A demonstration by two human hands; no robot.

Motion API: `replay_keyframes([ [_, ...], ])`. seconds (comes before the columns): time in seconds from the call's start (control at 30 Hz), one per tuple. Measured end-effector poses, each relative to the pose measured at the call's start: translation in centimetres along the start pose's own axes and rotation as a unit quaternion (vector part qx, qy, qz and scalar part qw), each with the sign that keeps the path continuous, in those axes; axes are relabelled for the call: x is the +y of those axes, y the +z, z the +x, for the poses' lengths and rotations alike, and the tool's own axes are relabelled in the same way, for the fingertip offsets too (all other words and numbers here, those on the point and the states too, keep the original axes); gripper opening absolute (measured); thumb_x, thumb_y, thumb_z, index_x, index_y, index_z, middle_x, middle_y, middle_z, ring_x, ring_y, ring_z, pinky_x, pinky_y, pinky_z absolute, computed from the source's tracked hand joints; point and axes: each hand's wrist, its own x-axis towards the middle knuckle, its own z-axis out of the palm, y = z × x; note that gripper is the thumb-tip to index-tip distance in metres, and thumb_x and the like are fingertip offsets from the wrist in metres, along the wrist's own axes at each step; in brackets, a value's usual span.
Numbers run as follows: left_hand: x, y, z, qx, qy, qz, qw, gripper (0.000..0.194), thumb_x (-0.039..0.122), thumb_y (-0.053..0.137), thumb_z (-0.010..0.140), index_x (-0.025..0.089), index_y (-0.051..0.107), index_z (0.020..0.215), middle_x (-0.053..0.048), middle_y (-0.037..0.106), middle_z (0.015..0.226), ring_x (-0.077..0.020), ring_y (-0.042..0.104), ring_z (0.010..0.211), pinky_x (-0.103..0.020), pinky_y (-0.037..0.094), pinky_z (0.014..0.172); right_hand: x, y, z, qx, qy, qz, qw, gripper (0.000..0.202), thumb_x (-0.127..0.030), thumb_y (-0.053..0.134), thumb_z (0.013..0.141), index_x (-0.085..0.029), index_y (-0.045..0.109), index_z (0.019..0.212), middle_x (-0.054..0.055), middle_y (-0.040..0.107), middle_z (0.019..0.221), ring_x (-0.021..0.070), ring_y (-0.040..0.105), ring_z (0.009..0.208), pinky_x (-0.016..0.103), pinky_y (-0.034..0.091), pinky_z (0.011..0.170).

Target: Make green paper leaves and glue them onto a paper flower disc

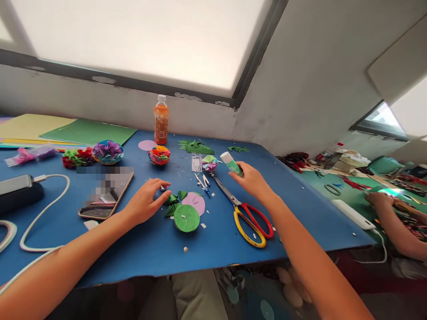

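Note:
My right hand [252, 178] is wrapped round a white and green glue stick [231, 162], held tilted above the table. My left hand [146, 201] hovers over the table with thumb and fingers apart, holding nothing. Just right of its fingertips lie small folded green paper pieces [171, 209]. Beside them a round green paper disc [187, 218] overlaps a pinkish-purple paper disc [197, 202]. Large scissors [236, 203] with red and yellow handles lie below my right hand. A small ruffled paper flower [209, 163] rests left of the glue stick.
Pens [204, 183] and paper scraps lie mid-table. A phone [107, 198] and white cable [50, 209] are at left. An orange drink bottle [161, 122] stands by the wall, near ruffled paper balls [107, 152]. At far right, another person's hand [380, 202] is over a green table.

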Motion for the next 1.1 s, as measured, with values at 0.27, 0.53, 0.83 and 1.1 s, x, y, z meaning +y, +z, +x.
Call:
replay_keyframes([
  [0.27,0.1,0.0,0.0,-0.018,-0.007,-0.014,1.0,0.034,0.04,0.04,0.088,0.015,0.057,0.105,-0.01,0.062,0.104,-0.0235,0.054,0.101,-0.039,0.043,0.09,-4.7,-1.8,-4.4,-0.047,-0.068,0.318,0.944,0.039,-0.046,0.075,0.058,-0.02,0.059,0.082,0.0,0.057,0.071,0.0139,0.051,0.057,0.025,0.042,0.049],
  [0.53,0.0,-0.2,0.0,-0.021,-0.002,-0.022,1.0,0.031,0.038,0.044,0.087,0.015,0.058,0.103,-0.009,0.062,0.106,-0.0231,0.054,0.102,-0.039,0.041,0.093,-11.4,2.3,-5.4,-0.08,-0.175,0.668,0.718,0.029,-0.027,0.071,0.071,-0.026,0.05,0.091,-0.006,0.056,0.067,0.0113,0.055,0.063,0.029,0.05,0.067],
  [0.83,1.7,-0.6,-0.9,-0.132,0.116,-0.049,0.983,0.064,0.05,0.068,0.067,0.019,0.049,0.12,-0.009,0.061,0.114,-0.0268,0.052,0.109,-0.04,0.035,0.097,-14.0,6.1,-6.6,-0.023,-0.179,0.636,0.751,0.024,-0.031,0.067,0.074,-0.021,0.047,0.066,-0.007,0.047,0.052,0.0077,0.041,0.042,0.023,0.035,0.041],
  [1.1,1.7,0.0,-1.1,-0.159,0.093,-0.015,0.983,0.07,0.041,0.066,0.071,0.019,0.038,0.131,-0.008,0.061,0.113,-0.0255,0.054,0.104,-0.039,0.037,0.093,-14.1,7.1,-6.4,-0.02,-0.149,0.624,0.767,0.026,-0.034,0.06,0.077,-0.022,0.044,0.062,-0.008,0.042,0.043,0.0087,0.039,0.036,0.024,0.032,0.039],
])
